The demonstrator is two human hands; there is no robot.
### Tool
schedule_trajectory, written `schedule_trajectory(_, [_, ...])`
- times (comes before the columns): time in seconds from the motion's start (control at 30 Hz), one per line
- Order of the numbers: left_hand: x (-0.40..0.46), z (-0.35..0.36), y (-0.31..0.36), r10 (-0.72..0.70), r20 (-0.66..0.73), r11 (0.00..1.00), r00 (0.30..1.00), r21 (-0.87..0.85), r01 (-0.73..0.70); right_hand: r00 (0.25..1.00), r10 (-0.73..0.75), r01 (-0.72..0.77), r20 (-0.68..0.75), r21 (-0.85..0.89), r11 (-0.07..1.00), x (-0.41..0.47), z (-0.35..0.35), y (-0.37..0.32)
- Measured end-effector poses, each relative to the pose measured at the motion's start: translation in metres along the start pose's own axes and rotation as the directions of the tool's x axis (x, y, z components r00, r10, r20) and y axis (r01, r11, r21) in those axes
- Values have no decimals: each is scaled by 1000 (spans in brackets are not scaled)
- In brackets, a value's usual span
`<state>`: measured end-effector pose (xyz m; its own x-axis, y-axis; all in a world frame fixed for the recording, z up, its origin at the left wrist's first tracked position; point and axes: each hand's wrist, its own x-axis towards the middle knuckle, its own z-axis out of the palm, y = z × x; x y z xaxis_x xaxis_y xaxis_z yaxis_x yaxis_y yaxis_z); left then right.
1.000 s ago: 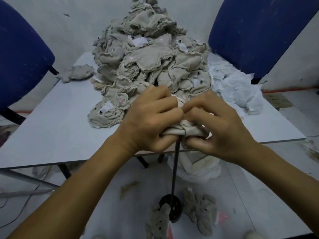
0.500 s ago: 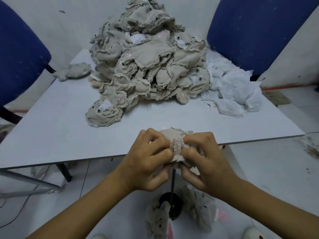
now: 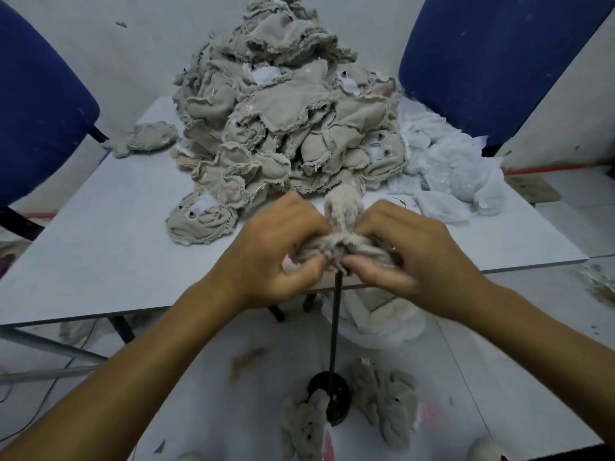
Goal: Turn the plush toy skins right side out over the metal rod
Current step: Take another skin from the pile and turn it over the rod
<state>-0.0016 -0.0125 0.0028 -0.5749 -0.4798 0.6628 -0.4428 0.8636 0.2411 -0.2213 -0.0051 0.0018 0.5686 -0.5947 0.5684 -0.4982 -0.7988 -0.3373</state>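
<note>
Left hand: the left hand [image 3: 276, 251] curled its fingers round the left side of a fuzzy beige plush toy skin [image 3: 342, 224], gripping the bunched fabric.
Right hand: the right hand [image 3: 416, 254] gripped the right side of the same skin, thumb and fingers pinching the gathered edge.
Plush toy skin: it sat on top of the thin dark metal rod [image 3: 334, 331], a rounded furry lobe standing up between the two hands; the rod's tip was hidden inside it.
Rod: it rose upright from a round black base [image 3: 332, 399] on the pale floor, in front of the table edge.
Table: a grey rectangular tabletop [image 3: 100, 247] carried a tall heap of inside-out beige fabric skins [image 3: 286, 121], with a mass of white stuffing-like material [image 3: 456, 174] just beside it on the right.
Floor: two finished furry beige plush toys [image 3: 306, 427] lay against the base, one on each side.
Surroundings: blue upholstered chairs [image 3: 492, 61] stood at both far corners of the table.
</note>
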Motion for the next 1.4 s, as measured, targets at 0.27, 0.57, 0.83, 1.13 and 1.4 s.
schedule_trajectory(0.27, [28, 31, -10, -561, -43, 803, 827, -268, 531, 923, 347, -381, 167, 262, 887, 17, -4, 27])
schedule_trajectory(0.57, [41, 35, -16, -597, 222, 592, 771, -526, 611, 807, 563, -524, -179, 223, 822, 14, 25, 45])
schedule_trajectory(0.83, [39, 45, -9, -576, 306, 597, 758, -476, 645, 658, 719, -646, -224, 323, 692, 20, 49, 50])
schedule_trajectory(1.13, [25, 31, -27, -503, 546, 69, 670, -747, 661, 707, 548, -606, 447, 783, 143, -1, 13, 43])
schedule_trajectory(1.4, [40, 38, -20, -646, 314, 341, 696, -697, 631, 611, 373, -655, 698, 711, -256, 3, -6, 45])
